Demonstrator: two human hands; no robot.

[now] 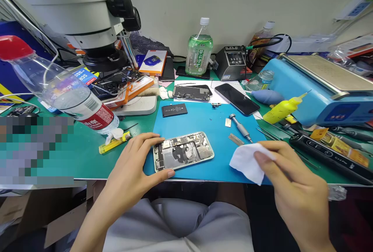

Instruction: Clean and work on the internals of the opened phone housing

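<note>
An opened phone (183, 153) lies on the blue mat (195, 122) with its inner parts showing. My left hand (142, 162) grips its left end, thumb along the near edge and fingers at the far corner. Between thumb and fingers, my right hand (291, 178) pinches a white wipe (247, 163), held up over the mat's right side. Behind the phone sits a black phone battery (174, 110). A grey screwdriver (241, 127) and a small metal strip (236, 139) lie just beyond the wipe. Farther back rests a detached phone screen (192, 92).
A microscope (72, 11) looms at the back left, above a tilted water bottle (87, 104). A green bottle (199, 50) stands at the back. To the right are a dark phone (237, 99), a yellow dropper bottle (282, 109), a blue machine (323, 89) and a black pen-shaped tool (329, 157).
</note>
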